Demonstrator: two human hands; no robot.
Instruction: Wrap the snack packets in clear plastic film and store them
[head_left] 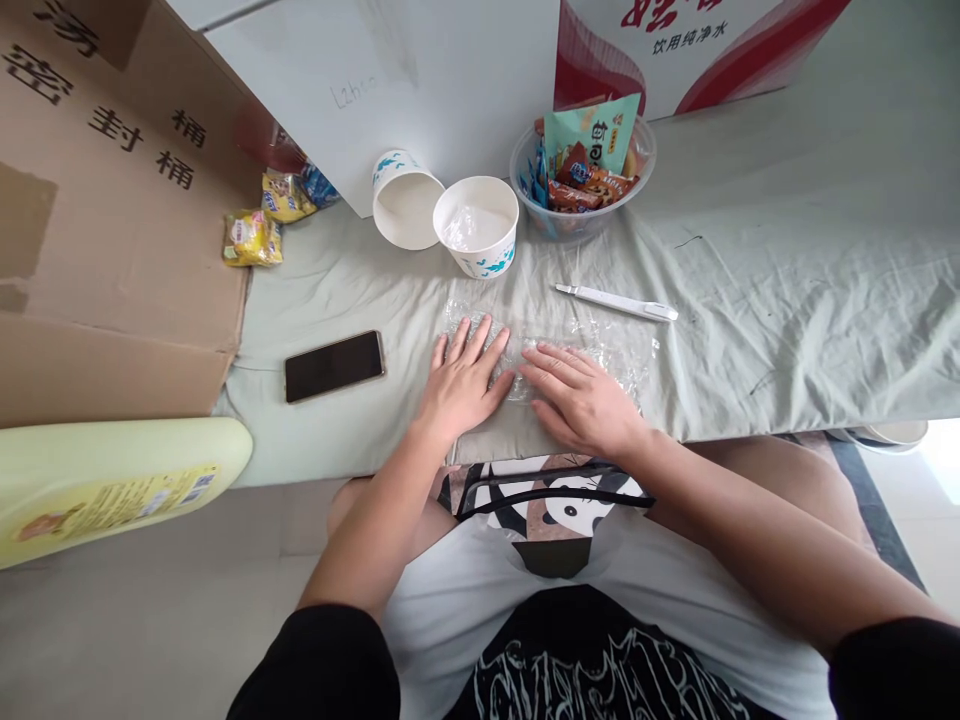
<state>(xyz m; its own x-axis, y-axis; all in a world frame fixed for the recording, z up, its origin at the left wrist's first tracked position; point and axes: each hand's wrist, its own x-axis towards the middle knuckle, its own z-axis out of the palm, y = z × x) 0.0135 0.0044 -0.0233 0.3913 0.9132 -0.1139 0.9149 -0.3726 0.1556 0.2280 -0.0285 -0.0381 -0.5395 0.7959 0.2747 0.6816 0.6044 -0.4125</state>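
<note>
A sheet of clear plastic film (pixel 600 345) lies crumpled on the grey-green cloth (pixel 787 300) near its front edge. My left hand (pixel 463 380) rests flat on the film's left part, fingers spread. My right hand (pixel 577 395) lies flat on the film beside it, fingers stretched toward the left hand. Just behind the film stand two white paper cups with blue print: one (pixel 478 226) upright with clear film inside, one (pixel 405 200) tipped toward me.
A white utility knife (pixel 619 302) lies right of the cups. A clear bowl of snack packets (pixel 581 180) stands behind. A black phone (pixel 334 365) lies left of my hands. Cardboard box (pixel 112 200) and yellow bottle (pixel 112 490) at left; snack packets (pixel 253 238) beside the box.
</note>
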